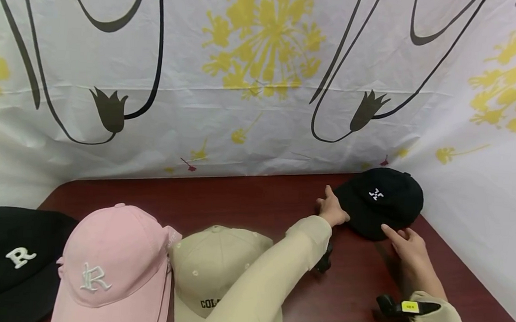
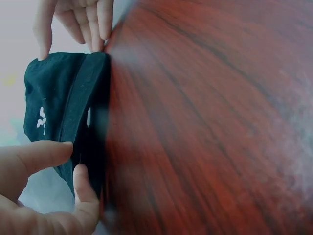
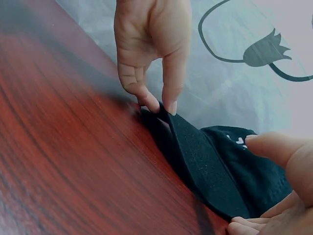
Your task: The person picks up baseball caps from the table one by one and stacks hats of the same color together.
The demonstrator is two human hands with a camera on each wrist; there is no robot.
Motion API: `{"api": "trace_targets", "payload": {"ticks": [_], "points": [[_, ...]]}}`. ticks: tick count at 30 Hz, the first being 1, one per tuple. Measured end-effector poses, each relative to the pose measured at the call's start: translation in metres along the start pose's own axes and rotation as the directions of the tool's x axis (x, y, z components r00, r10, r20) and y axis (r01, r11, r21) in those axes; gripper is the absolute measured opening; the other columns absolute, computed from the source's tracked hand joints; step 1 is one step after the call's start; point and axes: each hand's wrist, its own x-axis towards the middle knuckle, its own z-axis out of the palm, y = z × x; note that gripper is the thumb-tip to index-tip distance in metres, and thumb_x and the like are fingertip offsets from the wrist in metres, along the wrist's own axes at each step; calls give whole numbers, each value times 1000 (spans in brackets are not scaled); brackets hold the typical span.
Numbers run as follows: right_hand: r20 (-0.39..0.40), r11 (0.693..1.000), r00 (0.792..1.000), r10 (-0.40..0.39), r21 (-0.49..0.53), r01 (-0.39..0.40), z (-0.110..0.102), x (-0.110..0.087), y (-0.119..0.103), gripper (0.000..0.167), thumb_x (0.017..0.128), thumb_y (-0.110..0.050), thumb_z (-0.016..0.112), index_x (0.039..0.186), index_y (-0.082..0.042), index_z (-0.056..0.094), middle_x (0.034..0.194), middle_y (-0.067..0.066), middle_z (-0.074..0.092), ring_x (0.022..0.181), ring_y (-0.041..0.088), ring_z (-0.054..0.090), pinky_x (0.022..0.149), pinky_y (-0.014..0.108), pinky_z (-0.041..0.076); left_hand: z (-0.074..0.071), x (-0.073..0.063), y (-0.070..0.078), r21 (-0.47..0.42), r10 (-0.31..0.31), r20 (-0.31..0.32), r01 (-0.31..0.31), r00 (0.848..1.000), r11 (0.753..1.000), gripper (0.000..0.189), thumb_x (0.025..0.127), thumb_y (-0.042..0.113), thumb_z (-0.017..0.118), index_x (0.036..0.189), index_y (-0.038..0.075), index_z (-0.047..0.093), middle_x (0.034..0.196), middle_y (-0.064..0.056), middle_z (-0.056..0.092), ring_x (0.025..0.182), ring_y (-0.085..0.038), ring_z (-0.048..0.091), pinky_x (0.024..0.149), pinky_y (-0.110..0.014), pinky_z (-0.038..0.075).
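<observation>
A black baseball cap (image 1: 377, 203) with a small white emblem lies at the table's far right corner, its brim facing front left. My left hand (image 1: 334, 209) pinches the brim's left edge between thumb and finger, as the right wrist view shows: the left hand (image 3: 154, 49) grips the black cap (image 3: 210, 166) there. On the near right side, my right hand (image 1: 412, 251) holds the cap, thumb (image 3: 264, 147) over it and fingertips (image 3: 239, 225) low at its edge. In the left wrist view the brim is slightly raised off the wood. The cap's back is hidden.
On the dark red table (image 1: 220, 193) stand a black cap with an R (image 1: 25, 260), a pink cap (image 1: 114, 255) and a beige cap (image 1: 211, 266), partly covered by my left sleeve. A white patterned cloth (image 1: 179, 67) hangs behind and at the sides.
</observation>
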Motion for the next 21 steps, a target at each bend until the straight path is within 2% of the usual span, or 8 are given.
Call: {"api": "trace_targets", "payload": {"ticks": [3, 5, 7, 9, 11, 15, 19, 21], "points": [[-5, 999, 1000, 9, 41, -9, 0, 3, 1, 97, 90, -50, 47, 140, 3, -17, 148, 26, -4, 134, 31, 10, 103, 35, 25, -3, 0, 0, -78, -55, 58, 60, 997, 995, 101, 71, 2, 76, 147, 20, 12, 139, -19, 30, 114, -25, 45, 67, -29, 45], [-6, 995, 1000, 22, 93, -21, 0, 3, 0, 97, 89, -48, 48, 140, 1, -18, 148, 23, -6, 135, 27, 9, 100, 28, 28, -5, -3, 1, -150, -88, 138, 109, 986, 983, 105, 72, 0, 75, 148, 21, 6, 128, -19, 46, 91, -20, 54, 54, -26, 40], [3, 983, 999, 37, 183, -37, -1, 3, 0, 96, 90, -45, 50, 140, -3, -20, 149, 18, -11, 135, 25, 5, 98, 23, 30, -9, -6, 2, -201, -110, 223, 156, 969, 967, 107, 72, -2, 72, 148, 21, 1, 103, -16, 60, 64, -17, 51, 46, -25, 34], [-5, 968, 999, 50, 248, -47, -1, 3, -1, 96, 90, -42, 52, 140, -4, -21, 149, 16, -14, 135, 23, 6, 91, 16, 35, -13, -11, 3, -230, -118, 297, 191, 947, 954, 107, 73, -4, 70, 148, 20, -3, 78, -13, 62, 48, -14, 44, 47, -24, 35], [-14, 957, 998, 59, 286, -52, -1, 3, -1, 96, 89, -41, 53, 141, -4, -20, 148, 15, -17, 135, 23, 7, 85, 12, 39, -17, -14, 4, -232, -119, 330, 202, 936, 952, 107, 74, -4, 70, 148, 18, -4, 74, -12, 62, 51, -15, 52, 55, -26, 43], [-1, 959, 998, 55, 277, -53, -2, 6, 0, 94, 90, -40, 52, 141, -3, -18, 148, 15, -17, 135, 23, 8, 82, 11, 41, -21, -13, 5, -216, -116, 290, 183, 950, 959, 108, 72, -1, 75, 148, 16, 0, 103, -11, 59, 74, -19, 64, 78, -36, 47], [8, 977, 999, 41, 211, -42, -1, 8, 0, 92, 91, -42, 50, 141, -2, -16, 149, 17, -13, 135, 27, 7, 74, 8, 42, -19, -7, 5, -171, -79, 138, 102, 987, 980, 107, 67, 11, 82, 146, 13, 10, 126, -12, 46, 98, -22, 56, 79, -37, 47], [-2, 984, 999, 39, 172, -39, 0, 10, -1, 91, 91, -43, 50, 142, -2, -13, 149, 17, -10, 135, 29, 7, 76, 10, 42, -18, -6, 7, -120, -59, 57, 65, 997, 991, 106, 65, 17, 84, 144, 11, 15, 130, -11, 44, 108, -23, 50, 81, -34, 46]]}}
